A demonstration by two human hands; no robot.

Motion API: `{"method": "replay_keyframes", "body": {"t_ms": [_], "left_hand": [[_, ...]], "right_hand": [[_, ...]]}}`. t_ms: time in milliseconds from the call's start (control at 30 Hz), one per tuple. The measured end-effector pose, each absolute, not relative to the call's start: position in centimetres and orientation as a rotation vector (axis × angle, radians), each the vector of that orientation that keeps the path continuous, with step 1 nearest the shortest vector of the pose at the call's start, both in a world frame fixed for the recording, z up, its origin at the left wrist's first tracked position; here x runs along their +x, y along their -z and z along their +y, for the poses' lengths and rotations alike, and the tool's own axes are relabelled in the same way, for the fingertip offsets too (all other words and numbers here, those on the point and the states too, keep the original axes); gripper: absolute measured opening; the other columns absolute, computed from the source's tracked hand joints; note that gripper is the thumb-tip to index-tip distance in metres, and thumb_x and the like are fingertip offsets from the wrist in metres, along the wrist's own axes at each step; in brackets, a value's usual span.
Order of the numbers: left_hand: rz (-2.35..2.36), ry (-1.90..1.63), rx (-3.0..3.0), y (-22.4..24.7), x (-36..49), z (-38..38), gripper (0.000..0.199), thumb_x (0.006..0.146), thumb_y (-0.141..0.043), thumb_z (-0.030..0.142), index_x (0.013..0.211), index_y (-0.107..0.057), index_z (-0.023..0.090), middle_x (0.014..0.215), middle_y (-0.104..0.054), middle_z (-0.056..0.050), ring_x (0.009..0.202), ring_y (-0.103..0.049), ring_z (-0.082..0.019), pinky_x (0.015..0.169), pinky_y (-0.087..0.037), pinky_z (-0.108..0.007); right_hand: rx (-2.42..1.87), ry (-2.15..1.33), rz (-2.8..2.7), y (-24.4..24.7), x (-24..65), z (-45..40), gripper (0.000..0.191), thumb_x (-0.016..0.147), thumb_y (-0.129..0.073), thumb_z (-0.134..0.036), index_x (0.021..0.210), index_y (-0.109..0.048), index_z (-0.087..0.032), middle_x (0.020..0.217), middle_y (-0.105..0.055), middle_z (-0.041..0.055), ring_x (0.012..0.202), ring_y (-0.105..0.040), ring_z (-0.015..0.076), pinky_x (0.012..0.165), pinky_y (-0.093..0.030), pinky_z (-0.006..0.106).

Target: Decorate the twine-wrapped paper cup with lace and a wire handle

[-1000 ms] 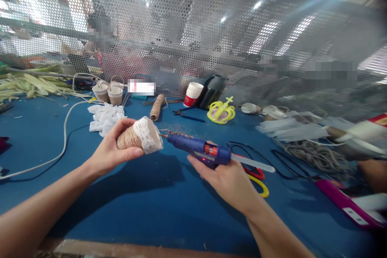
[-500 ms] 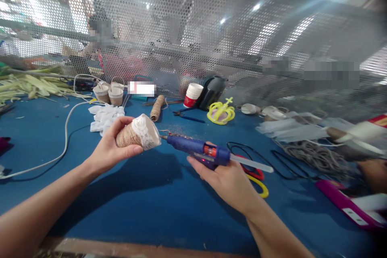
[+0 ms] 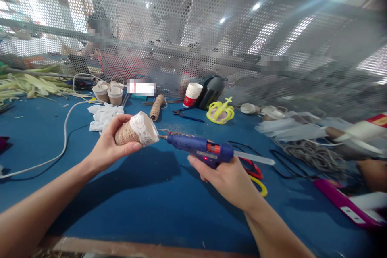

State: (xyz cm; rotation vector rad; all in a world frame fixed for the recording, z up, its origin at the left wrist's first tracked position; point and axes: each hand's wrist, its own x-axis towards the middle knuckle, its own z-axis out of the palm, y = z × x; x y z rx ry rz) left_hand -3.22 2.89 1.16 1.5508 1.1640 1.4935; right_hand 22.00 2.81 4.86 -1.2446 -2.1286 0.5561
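My left hand (image 3: 111,145) is wrapped round a twine-covered cup (image 3: 136,130) with a band of white lace near its rim. The cup lies tilted on its side in the air, its mouth turned to the right. In my right hand (image 3: 229,177) is a blue hot glue gun (image 3: 198,148), with a clear glue stick (image 3: 255,158) jutting from its back and a small red light lit. The nozzle points left at the cup's rim, touching it or very close. Behind the cup rests a crumpled white cloth (image 3: 105,116).
A twine roll (image 3: 156,108), pliers (image 3: 189,116), stacked paper cups (image 3: 192,94) and a yellow crown (image 3: 220,111) stand behind. Two small baskets (image 3: 115,96) are at back left. Scissors (image 3: 258,184) lie under the right wrist; a purple power strip (image 3: 344,203) is at right.
The cup has turned slightly in my left hand. The glue gun has tipped and rolled a little, its nozzle staying at the rim.
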Motion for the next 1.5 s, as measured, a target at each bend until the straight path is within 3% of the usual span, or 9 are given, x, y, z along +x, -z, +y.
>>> {"method": "replay_keyframes", "body": {"t_ms": [167,267,333,467,867,1033,1333,1500], "left_hand": [[0.927,-1.411,1.33,-0.6,-2.8,2.8,0.049,0.063,-0.068,0.035,0.106,-0.048,0.021,0.095,-0.054,-0.003,0.084,-0.052,-0.016,0.071,-0.044,-0.024],[0.729,-1.302,1.13,-0.6,-2.1,2.4,0.049,0.066,-0.065,0.04,0.109,-0.049,0.02,0.1,-0.056,-0.006,0.086,-0.055,-0.018,0.076,-0.046,-0.028],[0.638,-1.236,1.037,-0.6,-1.8,2.1,0.048,0.067,-0.064,0.04,0.109,-0.051,0.02,0.104,-0.057,-0.007,0.087,-0.057,-0.019,0.078,-0.047,-0.031],[0.512,-1.157,0.955,-0.7,-1.3,1.6,0.046,0.068,-0.063,0.039,0.109,-0.053,0.021,0.107,-0.057,-0.008,0.089,-0.059,-0.022,0.081,-0.048,-0.036],[0.502,-1.172,1.005,-0.5,-1.4,1.5,0.05,0.069,-0.062,0.041,0.114,-0.05,0.022,0.112,-0.056,-0.009,0.094,-0.058,-0.023,0.087,-0.045,-0.039],[0.505,-1.178,0.99,-0.8,-1.5,1.5,0.049,0.068,-0.063,0.039,0.113,-0.051,0.022,0.11,-0.057,-0.009,0.09,-0.059,-0.022,0.081,-0.048,-0.034],[0.709,-1.206,1.097,-0.7,-1.8,2.0,0.049,0.064,-0.067,0.038,0.108,-0.052,0.021,0.104,-0.058,-0.007,0.09,-0.056,-0.019,0.076,-0.046,-0.028],[0.748,-1.212,1.169,-0.4,-2.0,2.4,0.044,0.065,-0.068,0.032,0.105,-0.055,0.02,0.095,-0.058,-0.006,0.084,-0.055,-0.017,0.072,-0.045,-0.025]], "right_hand": [[-1.115,-1.231,-1.822,-4.9,21.9,3.4,0.023,0.08,-0.051,-0.035,0.079,-0.06,-0.014,0.039,-0.044,-0.0057,0.036,-0.04,0.007,0.04,-0.034,0.021],[-0.964,-1.573,-1.525,-4.5,21.8,3.9,0.019,0.078,-0.056,-0.032,0.072,-0.056,-0.015,0.043,-0.044,-0.0059,0.034,-0.035,0.004,0.035,-0.026,0.018],[-0.913,-1.718,-1.37,-4.1,21.6,4.2,0.02,0.074,-0.06,-0.031,0.066,-0.054,-0.013,0.049,-0.047,-0.0041,0.038,-0.038,0.0035,0.037,-0.028,0.017],[-0.858,-1.869,-1.185,-3.6,21.1,4.5,0.021,0.07,-0.064,-0.032,0.066,-0.055,-0.013,0.06,-0.05,-0.0017,0.045,-0.043,0.0043,0.039,-0.03,0.017],[-0.819,-1.998,-1.103,-2.6,20.2,4.5,0.024,0.07,-0.064,-0.034,0.064,-0.055,-0.013,0.059,-0.048,-0.0033,0.039,-0.033,0.001,0.035,-0.022,0.015],[-0.901,-1.842,-1.249,-2.6,20.1,4.4,0.026,0.072,-0.062,-0.036,0.062,-0.054,-0.013,0.048,-0.045,-0.005,0.037,-0.032,0.0023,0.036,-0.024,0.016],[-1.424,-0.818,-1.901,-4.1,21.1,4.1,0.038,0.075,-0.052,-0.046,0.051,-0.052,-0.016,0.042,-0.05,-0.0006,0.042,-0.049,0.0116,0.048,-0.04,0.025],[-1.442,-0.56,-2.044,-4.5,21.4,3.9,0.031,0.074,-0.054,-0.039,0.051,-0.049,-0.018,0.039,-0.051,-0.0018,0.038,-0.049,0.0124,0.044,-0.04,0.025]]}}
